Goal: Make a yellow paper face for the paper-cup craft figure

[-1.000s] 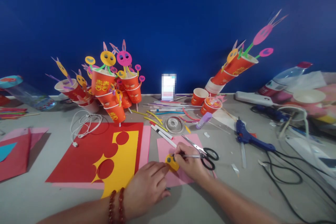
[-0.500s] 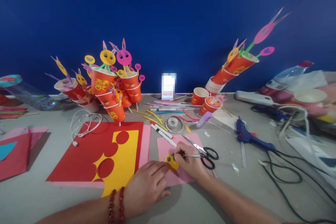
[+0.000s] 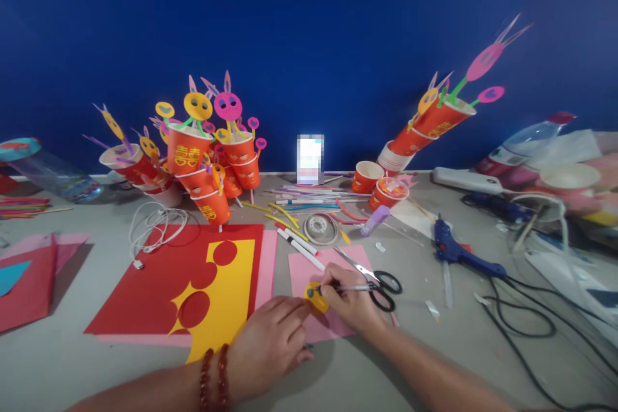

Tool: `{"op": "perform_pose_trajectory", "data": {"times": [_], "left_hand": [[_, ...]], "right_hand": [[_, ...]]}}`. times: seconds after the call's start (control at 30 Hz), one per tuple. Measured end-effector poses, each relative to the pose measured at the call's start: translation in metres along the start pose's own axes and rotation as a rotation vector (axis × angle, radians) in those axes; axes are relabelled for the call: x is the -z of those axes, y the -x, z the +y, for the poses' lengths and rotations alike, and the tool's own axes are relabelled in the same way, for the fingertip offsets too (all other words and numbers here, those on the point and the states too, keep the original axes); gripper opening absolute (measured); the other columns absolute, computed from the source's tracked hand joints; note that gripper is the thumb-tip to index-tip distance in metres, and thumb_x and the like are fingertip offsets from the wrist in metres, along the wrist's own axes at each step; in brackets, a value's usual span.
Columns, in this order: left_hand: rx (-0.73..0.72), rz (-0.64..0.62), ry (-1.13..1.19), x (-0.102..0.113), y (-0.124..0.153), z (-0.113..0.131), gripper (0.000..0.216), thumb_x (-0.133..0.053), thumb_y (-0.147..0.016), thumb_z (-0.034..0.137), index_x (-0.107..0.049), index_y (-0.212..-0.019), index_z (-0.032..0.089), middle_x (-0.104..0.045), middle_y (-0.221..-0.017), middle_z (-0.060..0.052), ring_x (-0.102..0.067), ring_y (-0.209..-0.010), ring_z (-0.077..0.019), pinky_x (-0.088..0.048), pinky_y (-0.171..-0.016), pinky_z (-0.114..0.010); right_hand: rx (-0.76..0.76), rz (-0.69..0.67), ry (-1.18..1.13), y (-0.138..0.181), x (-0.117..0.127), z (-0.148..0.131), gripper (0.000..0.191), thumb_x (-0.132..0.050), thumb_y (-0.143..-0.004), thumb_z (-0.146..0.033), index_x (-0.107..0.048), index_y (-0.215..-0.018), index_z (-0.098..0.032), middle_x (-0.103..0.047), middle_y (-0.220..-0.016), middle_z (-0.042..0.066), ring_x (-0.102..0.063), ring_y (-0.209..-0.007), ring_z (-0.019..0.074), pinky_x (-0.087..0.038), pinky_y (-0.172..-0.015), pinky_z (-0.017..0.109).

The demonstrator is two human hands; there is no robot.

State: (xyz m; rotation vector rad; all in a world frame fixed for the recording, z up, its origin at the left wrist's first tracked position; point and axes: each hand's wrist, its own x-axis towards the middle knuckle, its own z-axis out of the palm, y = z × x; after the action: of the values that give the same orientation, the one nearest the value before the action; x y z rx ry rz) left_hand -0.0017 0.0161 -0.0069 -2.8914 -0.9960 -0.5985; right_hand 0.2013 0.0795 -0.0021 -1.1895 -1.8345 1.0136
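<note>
A small yellow paper circle (image 3: 316,301) with dark blue-green spots lies over a pink sheet (image 3: 299,264). Its left edge is held under the fingertips of my left hand (image 3: 273,341), whose fingers are bent and close together. My right hand (image 3: 352,296) is closed round a pen (image 3: 356,286), its tip at the circle's upper face. A small dark tip of something pokes out below my left fingers; most of it is hidden. Black-handled scissors (image 3: 389,282) lie just beyond my right hand, partly covered by it.
Left of my hands, cut yellow paper (image 3: 236,270) rests on red sheets (image 3: 145,283). Markers (image 3: 299,248), a tape roll (image 3: 319,228) and a glue stick (image 3: 375,221) lie ahead. Decorated red cups (image 3: 190,148) stand behind. A blue glue gun (image 3: 463,257) and its cable are at right.
My right hand and the pen have shifted very slightly over the yellow circle. My left hand keeps its place, and the things around stay the same.
</note>
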Motion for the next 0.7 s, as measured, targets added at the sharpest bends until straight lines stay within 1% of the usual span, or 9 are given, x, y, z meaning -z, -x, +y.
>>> {"op": "perform_pose_trajectory", "data": {"times": [0.37, 0.57, 0.7], "left_hand": [[-0.007, -0.012, 0.003, -0.0008, 0.0001, -0.0001, 0.032, -0.068, -0.09, 0.046, -0.066, -0.097, 0.014, -0.07, -0.117, -0.009, -0.061, -0.113, -0.0236, -0.048, -0.096, -0.038], [-0.007, 0.017, -0.001, 0.0019, -0.002, 0.001, 0.032, -0.067, -0.092, 0.046, -0.066, -0.097, 0.014, -0.071, -0.115, -0.009, -0.062, -0.111, -0.0235, -0.049, -0.095, -0.037], [-0.002, -0.009, 0.002, 0.0018, -0.0015, 0.0012, 0.032, -0.066, -0.092, 0.045, -0.066, -0.1, 0.014, -0.07, -0.116, -0.009, -0.062, -0.112, -0.0236, -0.048, -0.096, -0.038]], "right_hand": [[0.023, 0.012, 0.045, -0.0003, -0.0016, 0.0048, 0.015, -0.049, -0.073, -0.015, -0.043, -0.062, -0.022, -0.047, -0.054, -0.004, -0.04, -0.049, 0.0118, -0.031, -0.049, 0.025], [0.013, 0.028, 0.02, -0.0001, -0.0027, 0.0068, 0.014, -0.049, -0.074, -0.015, -0.044, -0.063, -0.022, -0.048, -0.055, -0.004, -0.041, -0.05, 0.0121, -0.031, -0.05, 0.024], [0.003, 0.041, 0.026, -0.0007, -0.0027, 0.0065, 0.015, -0.05, -0.074, -0.015, -0.044, -0.063, -0.022, -0.048, -0.055, -0.004, -0.042, -0.05, 0.0122, -0.031, -0.05, 0.024]]}}
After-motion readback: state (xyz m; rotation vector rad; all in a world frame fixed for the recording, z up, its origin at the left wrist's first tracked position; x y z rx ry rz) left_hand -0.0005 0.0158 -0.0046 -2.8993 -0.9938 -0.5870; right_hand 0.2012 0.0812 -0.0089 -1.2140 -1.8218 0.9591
